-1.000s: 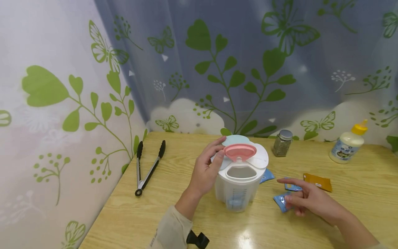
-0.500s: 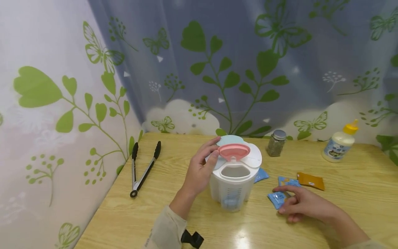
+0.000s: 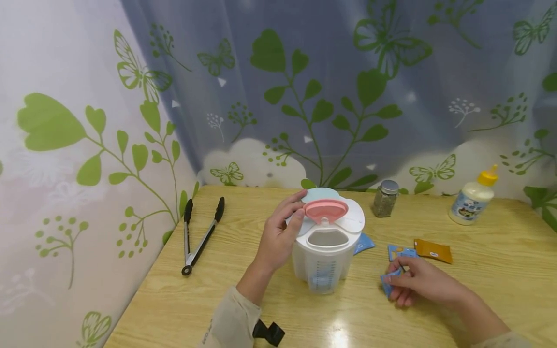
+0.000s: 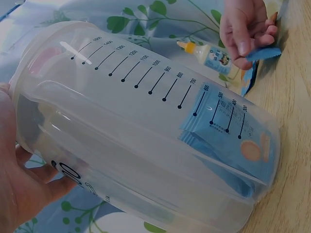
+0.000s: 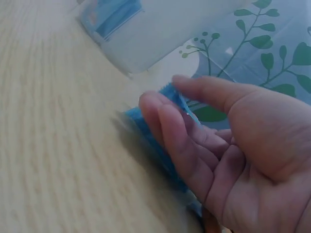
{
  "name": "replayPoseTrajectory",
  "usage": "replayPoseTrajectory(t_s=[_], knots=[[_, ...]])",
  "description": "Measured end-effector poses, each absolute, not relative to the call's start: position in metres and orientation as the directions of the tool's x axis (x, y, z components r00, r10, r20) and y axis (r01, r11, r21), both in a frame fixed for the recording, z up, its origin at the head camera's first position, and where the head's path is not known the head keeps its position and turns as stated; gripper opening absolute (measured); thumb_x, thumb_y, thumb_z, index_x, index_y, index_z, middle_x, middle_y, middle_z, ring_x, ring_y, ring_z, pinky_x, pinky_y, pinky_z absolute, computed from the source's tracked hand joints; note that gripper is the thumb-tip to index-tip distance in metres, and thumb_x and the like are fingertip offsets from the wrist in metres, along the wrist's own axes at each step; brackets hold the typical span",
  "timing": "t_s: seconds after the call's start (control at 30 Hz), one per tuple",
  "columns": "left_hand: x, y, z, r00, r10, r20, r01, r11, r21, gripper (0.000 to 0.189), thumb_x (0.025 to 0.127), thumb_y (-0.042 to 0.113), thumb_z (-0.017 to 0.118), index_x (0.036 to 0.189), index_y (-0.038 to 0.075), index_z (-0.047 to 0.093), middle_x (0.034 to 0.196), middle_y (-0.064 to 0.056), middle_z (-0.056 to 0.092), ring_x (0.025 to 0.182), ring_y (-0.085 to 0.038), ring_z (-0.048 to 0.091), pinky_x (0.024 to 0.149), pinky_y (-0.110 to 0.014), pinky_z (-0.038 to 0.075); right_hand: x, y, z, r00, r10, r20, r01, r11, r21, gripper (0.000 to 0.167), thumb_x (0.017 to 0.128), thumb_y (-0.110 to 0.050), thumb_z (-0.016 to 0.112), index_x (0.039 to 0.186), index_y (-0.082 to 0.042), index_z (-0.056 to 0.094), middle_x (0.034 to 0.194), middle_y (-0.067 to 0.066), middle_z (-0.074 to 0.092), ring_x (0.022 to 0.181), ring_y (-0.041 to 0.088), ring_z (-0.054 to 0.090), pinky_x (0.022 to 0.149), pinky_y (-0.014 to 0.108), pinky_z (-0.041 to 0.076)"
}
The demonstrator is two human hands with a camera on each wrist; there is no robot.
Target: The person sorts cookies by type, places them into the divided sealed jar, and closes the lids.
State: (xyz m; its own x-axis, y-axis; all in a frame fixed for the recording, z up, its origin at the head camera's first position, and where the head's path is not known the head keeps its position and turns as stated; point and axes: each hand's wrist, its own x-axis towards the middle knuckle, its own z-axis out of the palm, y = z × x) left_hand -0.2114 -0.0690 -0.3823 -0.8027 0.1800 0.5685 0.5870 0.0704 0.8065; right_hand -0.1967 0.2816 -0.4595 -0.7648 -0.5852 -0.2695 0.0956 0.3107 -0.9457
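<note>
My left hand (image 3: 278, 234) grips the upper left side of a clear storage container (image 3: 348, 258) with a white lid. The lid's pink flap (image 3: 326, 210) stands raised behind an uncovered opening. Inside the container, a blue snack packet (image 4: 233, 141) shows through the marked wall in the left wrist view. To the right, my right hand (image 3: 424, 282) pinches another blue snack packet (image 3: 386, 286) between thumb and fingers, close above the table. A flat blue packet (image 3: 400, 251) and an orange packet (image 3: 433, 251) lie just behind that hand. Part of the pinched packet is hidden by fingers.
One more blue packet (image 3: 364, 243) lies partly hidden behind the container. Tongs (image 3: 203, 244) rest spread at the table's left. Toward the back stand a jar of dried herbs (image 3: 385, 199) and a yellow-capped bottle (image 3: 472, 203). A patterned curtain (image 3: 304, 96) hangs behind the table.
The right hand has reached the front blue packet, and its fingers have closed on it, tilting it up. The left hand keeps its hold on the container. The head view has shifted slightly.
</note>
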Motion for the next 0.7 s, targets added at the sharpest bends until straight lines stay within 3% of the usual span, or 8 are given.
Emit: replayPoseTrajectory(t_s=[0.23,0.5,0.6,0.7], knots=[[-0.212,-0.068,-0.382,-0.796,0.177,0.579,0.596,0.065,0.8,0.029,0.105,0.025,0.052,0.112,0.003,0.069,0.147,-0.003,0.053,0.142,-0.016,0.044,0.113,-0.034,0.04,-0.197,0.284,-0.45,-0.729,-0.633,-0.262,0.072,0.31,-0.948,0.027,0.105,-0.023,0.051,0.105,0.004,0.056,0.085,0.018,0.074,0.07,0.018,0.073,0.063,0.039,0.061],[-0.212,-0.069,-0.381,-0.789,0.175,0.589,0.606,0.062,0.793,0.027,0.104,0.022,0.052,0.112,0.002,0.069,0.147,-0.006,0.053,0.142,-0.019,0.044,0.114,-0.034,0.039,-0.192,0.282,-0.44,-0.69,-0.71,-0.144,-0.031,0.227,-0.973,0.016,0.105,-0.012,0.049,0.102,0.004,0.046,0.086,0.022,0.073,0.07,0.018,0.072,0.063,0.044,0.06],[-0.212,-0.069,-0.382,-0.784,0.176,0.595,0.611,0.056,0.789,0.025,0.104,0.019,0.052,0.111,0.001,0.069,0.147,-0.008,0.053,0.142,-0.021,0.044,0.113,-0.035,0.039,-0.19,0.279,-0.435,-0.698,-0.71,-0.1,-0.064,0.2,-0.978,0.012,0.104,-0.009,0.051,0.105,0.0,0.042,0.087,0.029,0.07,0.067,0.021,0.071,0.06,0.043,0.059],[-0.213,-0.069,-0.382,-0.782,0.178,0.597,0.614,0.057,0.787,0.026,0.104,0.02,0.052,0.111,0.002,0.069,0.147,-0.007,0.053,0.142,-0.021,0.044,0.113,-0.034,0.04,-0.187,0.275,-0.429,-0.714,-0.697,-0.072,-0.065,0.168,-0.984,0.019,0.103,-0.008,0.052,0.116,-0.002,0.038,0.089,0.032,0.068,0.065,0.02,0.07,0.057,0.04,0.059]])
